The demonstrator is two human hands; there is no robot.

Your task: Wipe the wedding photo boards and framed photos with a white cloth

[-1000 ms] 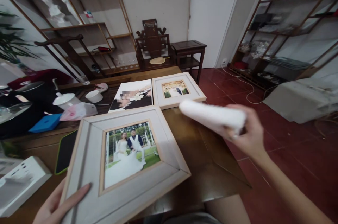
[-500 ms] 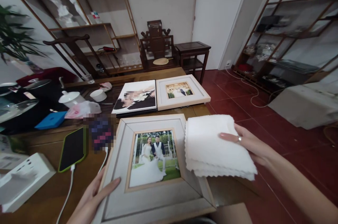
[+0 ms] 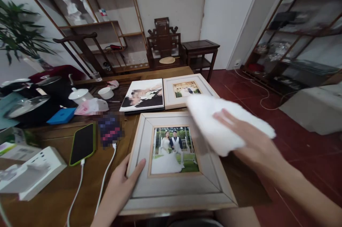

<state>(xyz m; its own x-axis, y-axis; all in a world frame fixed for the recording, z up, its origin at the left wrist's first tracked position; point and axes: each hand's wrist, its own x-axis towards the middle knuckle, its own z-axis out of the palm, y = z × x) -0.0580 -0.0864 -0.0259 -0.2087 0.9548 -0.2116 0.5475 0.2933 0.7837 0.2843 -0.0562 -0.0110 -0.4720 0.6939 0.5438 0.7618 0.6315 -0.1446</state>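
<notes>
A picture frame [image 3: 187, 189] with a wide pale mat and a wedding photo [image 3: 173, 152] is tilted up at the table's near edge. My left hand [image 3: 123, 180] grips its left side, thumb on the front and fingers behind. In my right hand [image 3: 240, 134] is a folded white cloth [image 3: 213, 116], blurred by motion, over the frame's upper right corner. The cloth hides that corner, and I cannot tell whether it touches it. Behind lie a second framed photo [image 3: 171, 101] and a photo panel [image 3: 145, 93], side by side.
Left on the wooden table [image 3: 58, 207] are a green-edged phone [image 3: 83, 144] on a cable, a white power strip [image 3: 44, 173], a blue box [image 3: 62, 115], a white teapot [image 3: 80, 95] and dark pots [image 3: 29, 107]. A carved chair [image 3: 164, 41] stands beyond.
My right hand has turned palm down and swung the cloth up over the frame's upper right corner. The view has shifted, so the frame appears further right and a little straighter.
</notes>
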